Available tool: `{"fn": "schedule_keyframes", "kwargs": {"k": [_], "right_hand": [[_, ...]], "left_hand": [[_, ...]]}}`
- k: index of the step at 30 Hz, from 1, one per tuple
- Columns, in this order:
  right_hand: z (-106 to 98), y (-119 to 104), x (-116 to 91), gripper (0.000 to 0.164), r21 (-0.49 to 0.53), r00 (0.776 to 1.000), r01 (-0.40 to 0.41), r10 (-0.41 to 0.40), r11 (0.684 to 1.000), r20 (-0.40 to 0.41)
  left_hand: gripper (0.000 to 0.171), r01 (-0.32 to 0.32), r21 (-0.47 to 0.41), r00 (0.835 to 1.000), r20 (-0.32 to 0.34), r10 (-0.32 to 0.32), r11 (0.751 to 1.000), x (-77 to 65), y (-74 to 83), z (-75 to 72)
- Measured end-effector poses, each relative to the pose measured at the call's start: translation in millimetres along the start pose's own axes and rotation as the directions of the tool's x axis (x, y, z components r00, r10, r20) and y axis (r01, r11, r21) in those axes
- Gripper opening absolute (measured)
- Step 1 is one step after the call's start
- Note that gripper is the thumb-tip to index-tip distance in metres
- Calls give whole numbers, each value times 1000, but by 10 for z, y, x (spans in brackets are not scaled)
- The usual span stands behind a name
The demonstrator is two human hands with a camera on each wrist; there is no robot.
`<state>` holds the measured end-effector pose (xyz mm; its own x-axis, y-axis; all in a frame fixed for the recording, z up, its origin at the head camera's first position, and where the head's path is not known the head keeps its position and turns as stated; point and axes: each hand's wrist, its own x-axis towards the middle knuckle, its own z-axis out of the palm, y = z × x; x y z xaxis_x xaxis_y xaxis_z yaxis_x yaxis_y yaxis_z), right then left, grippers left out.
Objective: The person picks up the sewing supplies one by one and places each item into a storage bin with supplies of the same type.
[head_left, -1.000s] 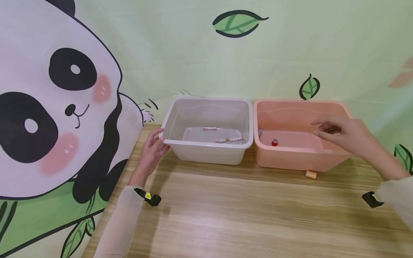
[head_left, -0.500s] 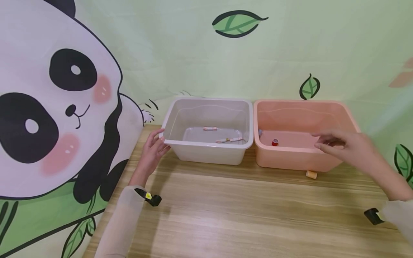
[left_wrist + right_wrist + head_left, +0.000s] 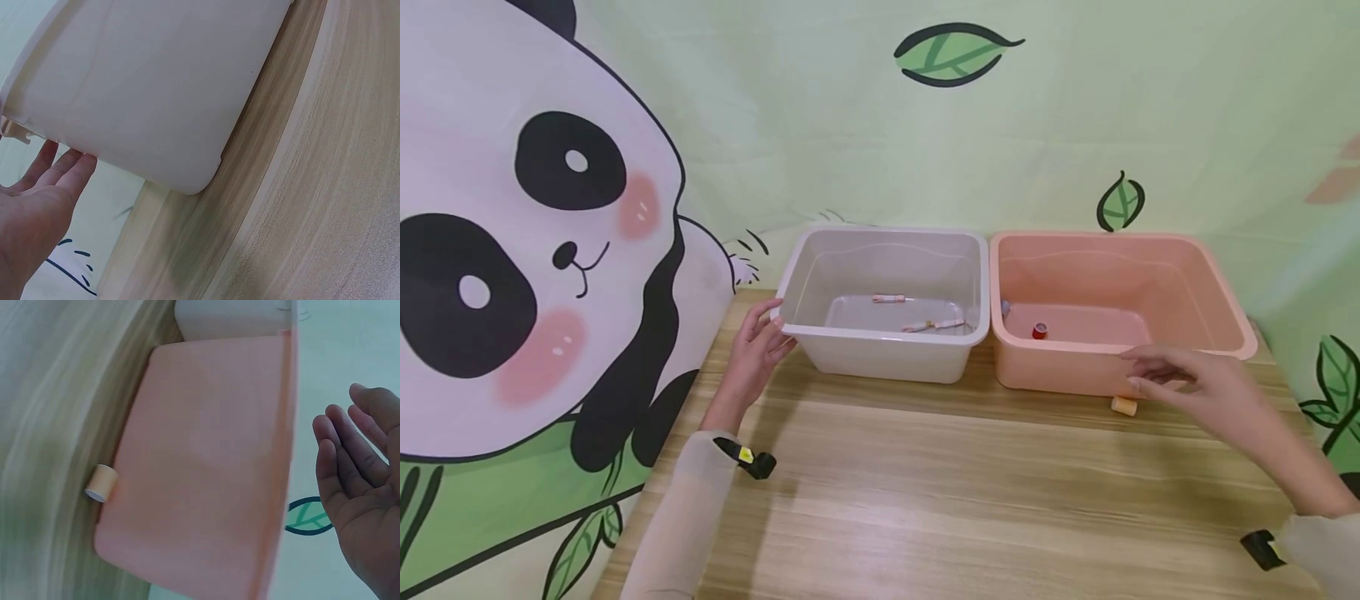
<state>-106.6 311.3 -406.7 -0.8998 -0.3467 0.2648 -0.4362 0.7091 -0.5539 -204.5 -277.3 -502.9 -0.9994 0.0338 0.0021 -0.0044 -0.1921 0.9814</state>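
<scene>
Cylinder (image 3: 1123, 406), right hand (image 3: 1210, 387) loosely curved, left hand (image 3: 754, 350) gripping white tub (image 3: 887, 358)

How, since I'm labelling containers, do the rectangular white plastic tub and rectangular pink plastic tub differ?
The white tub holds slim pale bundles; the pink tub a small red cylinder. The left hand touches the white tub, not the pink tub. Both are open-topped.

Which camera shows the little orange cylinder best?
The right wrist view: the orange cylinder looks largest there, unobstructed. The head view shows it smaller, before the pink bin; the left wrist view doesn't show it.
</scene>
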Motion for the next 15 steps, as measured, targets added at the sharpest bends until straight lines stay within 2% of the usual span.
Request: {"fn": "schedule_keyframes", "kwargs": {"k": [6,10,15], "right_hand": [[136,104,-112,31,-22,998,61,-61,998,4],[223,199,-197,28,-57,999,43,-43,997,-10],[319,352,-296,30,-50,999,20,-21,999,-27]], "left_hand": [[39,8,-4,1000,-1,-8,1000,3,-1,4],[40,12,-15,1000,0,-12,1000,-5,5,11],[41,14,-28,1000,4,-13,1000,-12,11,19]]}}
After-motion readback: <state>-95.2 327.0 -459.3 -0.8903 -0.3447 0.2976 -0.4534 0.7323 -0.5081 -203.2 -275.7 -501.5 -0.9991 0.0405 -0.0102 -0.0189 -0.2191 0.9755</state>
